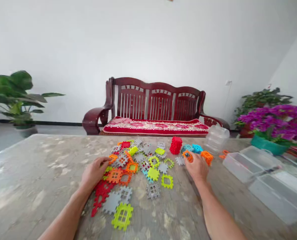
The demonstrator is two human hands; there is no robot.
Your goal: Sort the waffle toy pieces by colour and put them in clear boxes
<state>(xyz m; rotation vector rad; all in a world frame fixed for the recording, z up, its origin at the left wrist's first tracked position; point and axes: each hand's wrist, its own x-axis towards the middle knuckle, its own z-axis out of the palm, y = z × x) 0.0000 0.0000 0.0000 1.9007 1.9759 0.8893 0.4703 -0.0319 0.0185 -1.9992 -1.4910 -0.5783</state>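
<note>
Toothed plastic building tiles lie in a loose heap on the table in the head view. My left hand point(96, 170) is at the heap's left edge, its fingertips closed on an orange tile point(113, 158). My right hand point(197, 167), on the heap's right side, grips an orange tile point(187, 156) with thumb and fingers. Near it stand a red stack of tiles point(175, 145), blue tiles point(196, 148) and an orange stack point(207, 158). Close to me lie a lime window tile point(123, 216), a grey window tile point(153, 190) and joined red tiles point(103, 192).
Clear plastic boxes point(240, 166) stand at the table's right, with a clear container point(216, 137) behind them. Purple flowers point(275, 121) in a green pot are at the far right. A wooden bench point(160, 103) with a red cushion stands beyond the patterned table point(51, 166).
</note>
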